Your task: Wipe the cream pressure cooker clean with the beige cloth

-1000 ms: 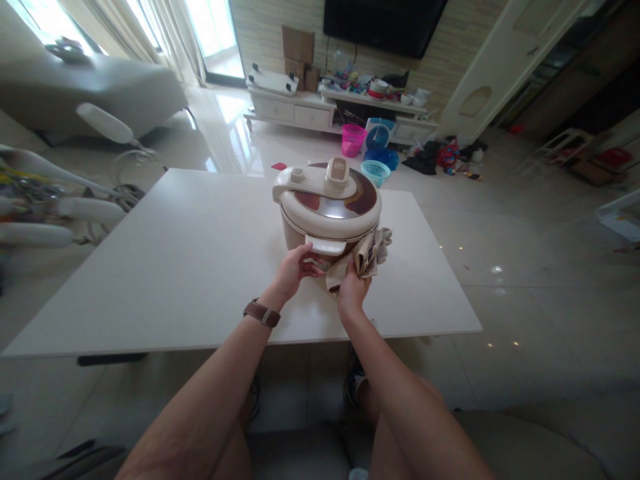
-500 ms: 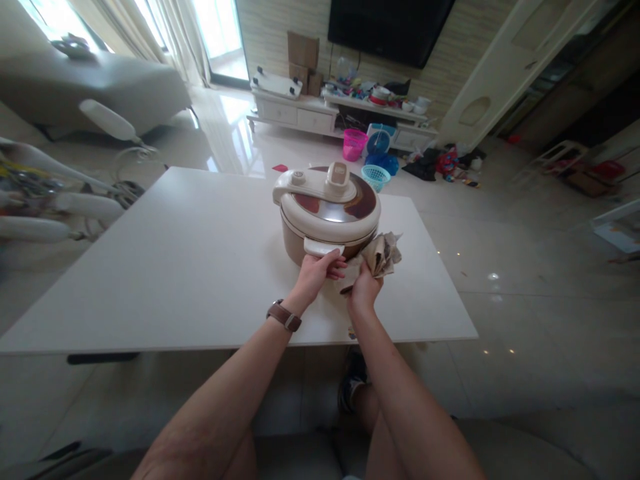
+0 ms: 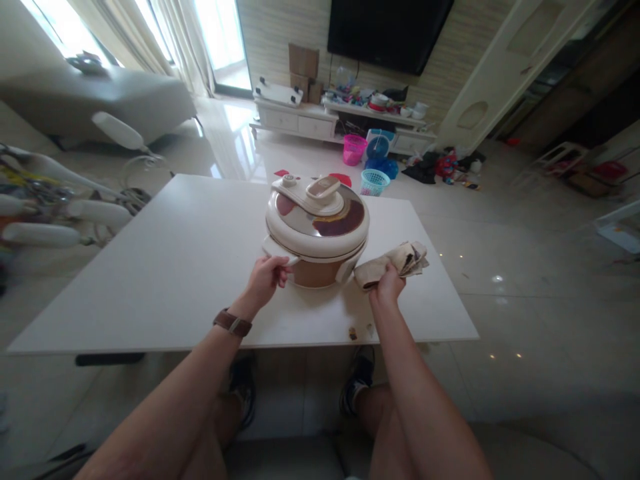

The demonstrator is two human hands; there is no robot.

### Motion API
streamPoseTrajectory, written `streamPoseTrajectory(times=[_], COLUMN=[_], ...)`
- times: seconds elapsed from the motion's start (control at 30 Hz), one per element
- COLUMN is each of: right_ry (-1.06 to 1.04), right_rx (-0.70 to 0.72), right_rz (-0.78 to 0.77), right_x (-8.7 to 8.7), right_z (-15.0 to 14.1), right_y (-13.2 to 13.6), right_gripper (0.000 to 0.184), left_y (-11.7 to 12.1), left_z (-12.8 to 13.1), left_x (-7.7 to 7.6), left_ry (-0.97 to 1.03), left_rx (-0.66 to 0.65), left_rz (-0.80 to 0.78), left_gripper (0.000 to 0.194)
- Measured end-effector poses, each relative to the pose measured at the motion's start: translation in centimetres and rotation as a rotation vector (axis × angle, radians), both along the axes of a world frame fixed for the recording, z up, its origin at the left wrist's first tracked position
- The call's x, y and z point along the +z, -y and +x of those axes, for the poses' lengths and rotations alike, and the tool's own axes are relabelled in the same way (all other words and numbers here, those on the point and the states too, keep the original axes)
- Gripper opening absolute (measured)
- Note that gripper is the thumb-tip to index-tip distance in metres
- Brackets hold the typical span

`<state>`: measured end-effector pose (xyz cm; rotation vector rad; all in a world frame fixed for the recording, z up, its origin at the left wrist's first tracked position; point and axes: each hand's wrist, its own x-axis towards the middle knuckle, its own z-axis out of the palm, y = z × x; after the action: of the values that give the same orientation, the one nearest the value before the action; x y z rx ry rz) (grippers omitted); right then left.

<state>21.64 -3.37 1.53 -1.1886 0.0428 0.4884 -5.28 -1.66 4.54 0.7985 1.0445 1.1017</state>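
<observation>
A cream and brown pressure cooker with a shiny lid stands on the white table. My left hand, a brown strap round its wrist, is closed on the white side handle at the cooker's front left. In my right hand is a bunched, stained beige cloth, held just right of the cooker. Between cloth and cooker a small gap seems to show. The fingers under the cloth are partly hidden.
Small brown scraps lie near the table's front edge. Beyond the table are a turquoise basket, a pink basket and a cluttered white TV cabinet. White-padded equipment stands to the left.
The pressure cooker has turned, its handle swinging left along with my left hand. My right hand has moved right with the cloth, away from the cooker's front.
</observation>
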Motion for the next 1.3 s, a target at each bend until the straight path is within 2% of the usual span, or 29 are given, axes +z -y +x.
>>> streamPoseTrajectory(times=[0.13,0.3,0.43,0.6,0.73,0.9,1.1,1.3], right_ry=[0.041,0.085,-0.022,-0.075,-0.074,-0.041,-0.054,-0.082], right_rx=[0.006,0.053,0.03,0.046,0.068,0.089,0.088,0.245], right_rz=[0.017,0.023,-0.022,-0.015,-0.01,-0.034,-0.005,0.051], right_x=[-0.8,-1.6,-0.6,0.6,0.3,-0.6,-0.1,0.3], right_z=[0.4,0.6,0.0,-1.1,-1.5,-1.5,-2.3,-3.4], right_y=[-0.1,-0.1,0.0,-0.2,-0.5,-1.1,-1.6,-1.9], right_gripper=[0.024,0.024,0.03,0.037,0.038,0.038,0.038,0.038], left_y=[-1.4,-3.4,-4.1,-2.9,-2.2,-2.8,-5.1,-7.0], left_z=[-4.1,-6.5,-6.8,-5.7,-4.5,-3.8,-6.0,-8.7], left_x=[0.0,-0.3,-0.9,-1.7,-2.3,-3.3,-3.7,-3.4], left_ry=[0.089,0.157,0.06,-0.03,-0.057,-0.052,-0.075,-0.202], left_rx=[0.149,0.313,0.409,0.43,0.519,0.565,0.668,0.703], left_rz=[0.004,0.037,0.104,0.192,0.268,0.365,0.397,0.36], left_gripper=[0.026,0.035,0.031,0.027,0.035,0.037,0.043,0.053])
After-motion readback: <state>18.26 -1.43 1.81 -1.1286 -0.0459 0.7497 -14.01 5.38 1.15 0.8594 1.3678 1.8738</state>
